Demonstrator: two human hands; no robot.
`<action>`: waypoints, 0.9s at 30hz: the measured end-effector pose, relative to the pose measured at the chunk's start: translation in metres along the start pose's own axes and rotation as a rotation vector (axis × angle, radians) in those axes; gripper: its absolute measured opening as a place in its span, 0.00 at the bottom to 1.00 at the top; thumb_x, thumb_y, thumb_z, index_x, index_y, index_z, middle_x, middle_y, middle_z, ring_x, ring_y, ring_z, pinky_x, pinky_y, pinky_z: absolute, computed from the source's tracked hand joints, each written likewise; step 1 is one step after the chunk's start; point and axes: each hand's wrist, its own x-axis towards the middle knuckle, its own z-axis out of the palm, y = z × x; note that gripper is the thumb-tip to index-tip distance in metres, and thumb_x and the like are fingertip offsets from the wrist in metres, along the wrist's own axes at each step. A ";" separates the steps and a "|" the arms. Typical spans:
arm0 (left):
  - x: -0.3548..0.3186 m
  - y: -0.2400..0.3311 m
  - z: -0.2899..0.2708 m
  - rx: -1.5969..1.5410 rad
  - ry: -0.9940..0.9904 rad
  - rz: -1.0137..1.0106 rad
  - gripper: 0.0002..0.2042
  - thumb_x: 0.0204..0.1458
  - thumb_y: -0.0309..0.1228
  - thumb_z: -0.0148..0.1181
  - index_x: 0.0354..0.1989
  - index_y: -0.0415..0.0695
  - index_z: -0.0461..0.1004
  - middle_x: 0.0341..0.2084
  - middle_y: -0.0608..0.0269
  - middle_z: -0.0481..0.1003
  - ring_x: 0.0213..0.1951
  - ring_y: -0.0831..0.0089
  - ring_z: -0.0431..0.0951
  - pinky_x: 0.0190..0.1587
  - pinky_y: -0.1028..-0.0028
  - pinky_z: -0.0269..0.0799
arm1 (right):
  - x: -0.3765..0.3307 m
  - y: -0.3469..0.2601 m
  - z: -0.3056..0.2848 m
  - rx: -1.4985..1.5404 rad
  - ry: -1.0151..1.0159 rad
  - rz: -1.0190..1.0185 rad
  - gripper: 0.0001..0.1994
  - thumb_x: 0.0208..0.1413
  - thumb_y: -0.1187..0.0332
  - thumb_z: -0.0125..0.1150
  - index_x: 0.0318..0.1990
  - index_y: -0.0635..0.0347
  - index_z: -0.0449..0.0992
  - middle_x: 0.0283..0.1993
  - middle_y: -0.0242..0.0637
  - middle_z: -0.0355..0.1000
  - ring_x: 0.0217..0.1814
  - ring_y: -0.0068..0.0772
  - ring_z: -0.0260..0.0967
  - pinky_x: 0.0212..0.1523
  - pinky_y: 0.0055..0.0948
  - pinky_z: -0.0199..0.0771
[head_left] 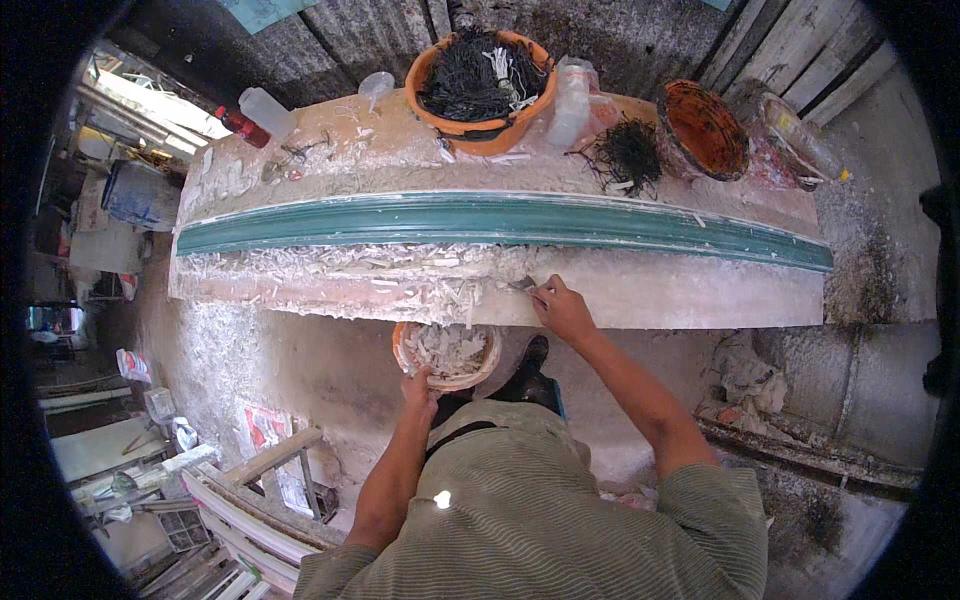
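My left hand (420, 390) grips the near rim of an orange bucket (494, 365), held just below the table's front edge. Whitish plaster scraps (445, 350) fill the bucket. My right hand (562, 308) is closed around a small scraper (522, 284), whose dark blade rests at the tabletop near the front edge. White crumbs and strips of plaster debris (400, 262) lie to the left of the blade. Behind them, a long green moulding (480, 215) with white edges runs along the table.
At the back stand an orange basin (490, 138) of black fibres, a clear plastic jug (570, 105), a stained orange bowl (705, 130) and a red bottle (242, 127). A dark fibre clump (625, 158) lies near the bowl. White mouldings (245, 520) lean at lower left.
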 end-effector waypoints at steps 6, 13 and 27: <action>-0.008 0.006 0.011 -0.064 0.006 0.014 0.24 0.50 0.20 0.60 0.57 0.35 0.66 0.49 0.47 0.75 0.47 0.51 0.81 0.43 0.52 0.84 | 0.003 -0.021 -0.004 -0.050 -0.182 0.119 0.08 0.56 0.65 0.66 0.40 0.55 0.82 0.39 0.44 0.69 0.35 0.48 0.77 0.32 0.40 0.80; -0.009 0.013 0.015 -0.069 0.118 -0.049 0.19 0.51 0.21 0.61 0.52 0.37 0.67 0.45 0.48 0.76 0.44 0.51 0.82 0.40 0.53 0.84 | 0.040 -0.051 0.016 0.150 0.046 0.096 0.13 0.55 0.63 0.67 0.46 0.57 0.81 0.43 0.49 0.76 0.42 0.56 0.76 0.47 0.46 0.77; 0.001 0.017 -0.002 0.003 0.079 0.008 0.24 0.48 0.23 0.64 0.56 0.37 0.66 0.45 0.48 0.76 0.42 0.53 0.83 0.36 0.57 0.85 | -0.003 -0.033 0.012 0.008 0.317 0.514 0.13 0.61 0.70 0.61 0.50 0.67 0.77 0.48 0.51 0.69 0.47 0.50 0.73 0.48 0.41 0.73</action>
